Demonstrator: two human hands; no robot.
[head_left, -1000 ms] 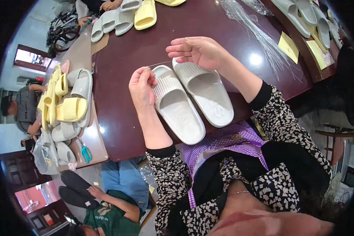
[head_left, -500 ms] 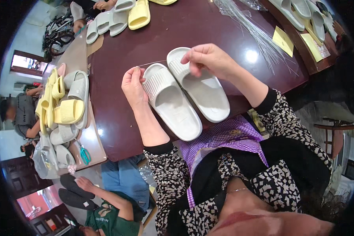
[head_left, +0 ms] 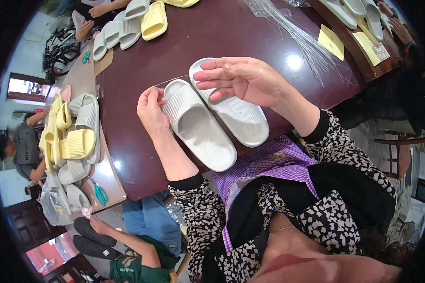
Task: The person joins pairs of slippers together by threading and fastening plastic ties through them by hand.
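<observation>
Two pale grey slide slippers lie side by side on the dark brown table [head_left: 212, 37], soles down, the left slipper [head_left: 199, 126] nearer me and the right slipper [head_left: 236, 118] beyond it. My left hand [head_left: 151, 109] pinches one end of a thin clear plastic tie [head_left: 171, 81] at the left slipper's toe. My right hand [head_left: 243, 79] hovers over the right slipper with its fingers stretched flat toward the tie's other end.
A bundle of clear ties [head_left: 297, 35] lies on the table at the back right beside yellow paper notes [head_left: 332, 41]. Grey and yellow slippers [head_left: 127, 23] sit at the far left edge. A side table [head_left: 75, 141] holds more slippers and green scissors [head_left: 99, 193]. Other people sit around.
Both hands have moved closer to the slippers' toes. My right hand has opened from a pinch to flat fingers. The thin tie now stretches from my left hand.
</observation>
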